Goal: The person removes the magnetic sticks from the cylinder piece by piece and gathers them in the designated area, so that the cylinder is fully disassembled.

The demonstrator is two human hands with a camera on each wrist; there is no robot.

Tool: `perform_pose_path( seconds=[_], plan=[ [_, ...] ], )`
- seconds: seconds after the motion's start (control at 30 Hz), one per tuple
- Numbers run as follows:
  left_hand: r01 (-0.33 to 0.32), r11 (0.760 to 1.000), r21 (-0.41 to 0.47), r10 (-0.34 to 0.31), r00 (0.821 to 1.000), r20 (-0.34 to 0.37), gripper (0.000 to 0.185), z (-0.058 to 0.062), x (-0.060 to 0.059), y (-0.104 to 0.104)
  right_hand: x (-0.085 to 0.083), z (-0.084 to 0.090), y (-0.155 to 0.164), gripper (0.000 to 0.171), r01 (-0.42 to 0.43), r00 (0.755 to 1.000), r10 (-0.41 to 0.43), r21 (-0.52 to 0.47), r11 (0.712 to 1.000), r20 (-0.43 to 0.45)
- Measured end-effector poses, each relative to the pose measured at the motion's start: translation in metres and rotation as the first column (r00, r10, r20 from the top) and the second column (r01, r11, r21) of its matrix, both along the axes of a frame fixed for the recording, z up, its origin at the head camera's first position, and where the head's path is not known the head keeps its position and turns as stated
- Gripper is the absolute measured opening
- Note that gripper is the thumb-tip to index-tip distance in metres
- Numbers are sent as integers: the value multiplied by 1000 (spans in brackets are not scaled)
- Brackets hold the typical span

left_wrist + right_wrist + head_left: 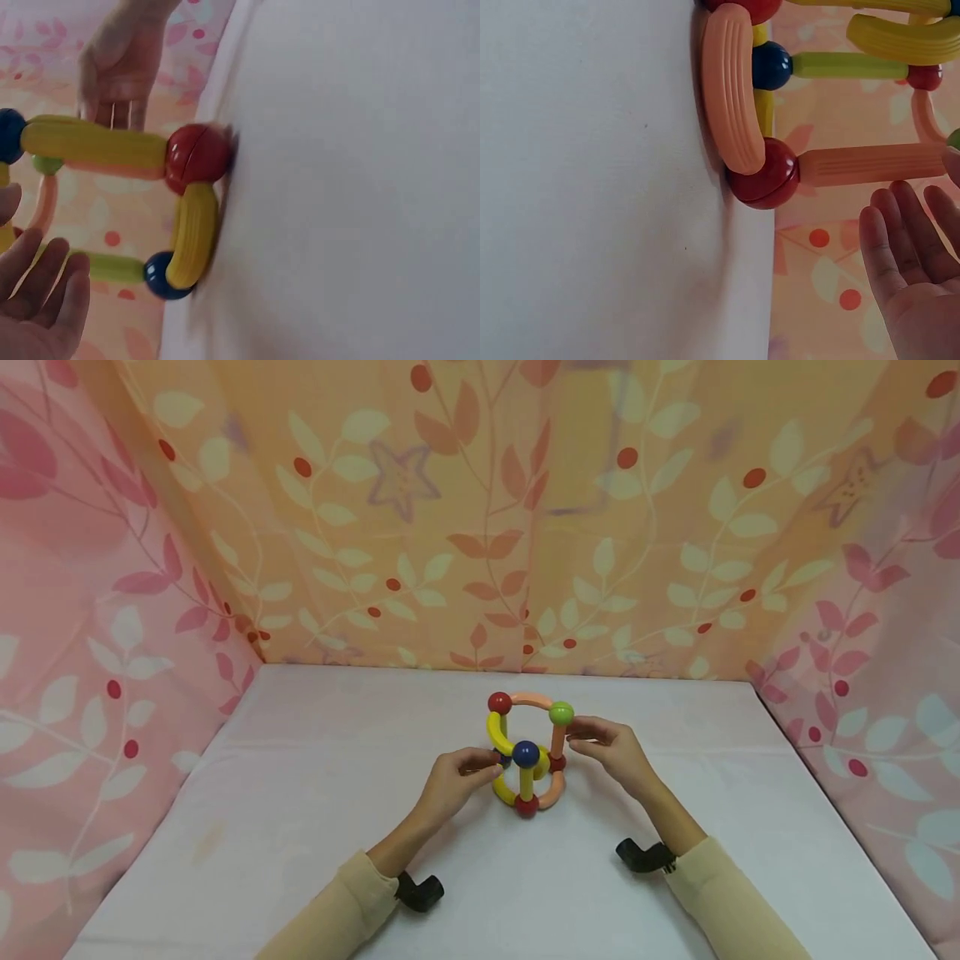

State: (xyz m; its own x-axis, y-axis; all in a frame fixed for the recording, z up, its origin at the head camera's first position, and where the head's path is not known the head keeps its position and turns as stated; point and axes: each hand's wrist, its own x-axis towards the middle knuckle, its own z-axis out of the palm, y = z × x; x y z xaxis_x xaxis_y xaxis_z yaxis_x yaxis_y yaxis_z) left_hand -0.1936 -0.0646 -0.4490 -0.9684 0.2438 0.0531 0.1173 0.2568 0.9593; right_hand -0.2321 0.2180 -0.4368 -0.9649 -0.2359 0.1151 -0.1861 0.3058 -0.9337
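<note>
A toy frame of coloured balls joined by straight and curved rods stands upright on the white table; its upright yellow rod (527, 783) faces me. On top are a blue ball (526, 754), a red ball (499, 702) and a green ball (561, 713). My left hand (453, 775) is at the frame's left side, its relaxed fingers close beside the rods. On the other side my right hand (613, 753) has its fingertips right at the green ball and the upright orange rod (870, 163). Both hands' fingers are loosely extended, not curled round any part.
The white table (300, 793) runs back to an orange patterned curtain (480, 527). Pink patterned cloth (67, 610) hangs on both sides. A black wrist mount (422, 892) is on the left sleeve, and another black mount (643, 857) on the right.
</note>
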Motion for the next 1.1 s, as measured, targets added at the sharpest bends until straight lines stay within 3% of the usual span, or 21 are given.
perform_pose_path(
  seconds=[0.23,0.37,0.47,0.73,0.87,1.1],
  plan=[
    [-181,983,-16,178,979,-99,37,19,-4,-16,9,5,7,40,7,1000,-7,-12,1000,-29],
    [-204,979,18,204,962,-182,37,30,-6,-21,15,8,8,38,-18,998,16,-36,999,-55],
    [-173,985,21,173,958,-230,39,37,-6,-21,19,10,7,36,-76,995,71,-67,995,-74],
    [-30,999,-40,16,951,-308,44,45,-7,-11,27,11,-5,34,-219,972,208,-111,969,-107],
    [15,998,-64,-36,935,-353,45,47,-7,-2,28,10,-11,35,-241,969,230,-129,962,-95],
    [78,985,-153,-139,886,-443,42,51,-6,13,23,8,-21,38,-256,965,246,-131,958,-89]
  ],
)
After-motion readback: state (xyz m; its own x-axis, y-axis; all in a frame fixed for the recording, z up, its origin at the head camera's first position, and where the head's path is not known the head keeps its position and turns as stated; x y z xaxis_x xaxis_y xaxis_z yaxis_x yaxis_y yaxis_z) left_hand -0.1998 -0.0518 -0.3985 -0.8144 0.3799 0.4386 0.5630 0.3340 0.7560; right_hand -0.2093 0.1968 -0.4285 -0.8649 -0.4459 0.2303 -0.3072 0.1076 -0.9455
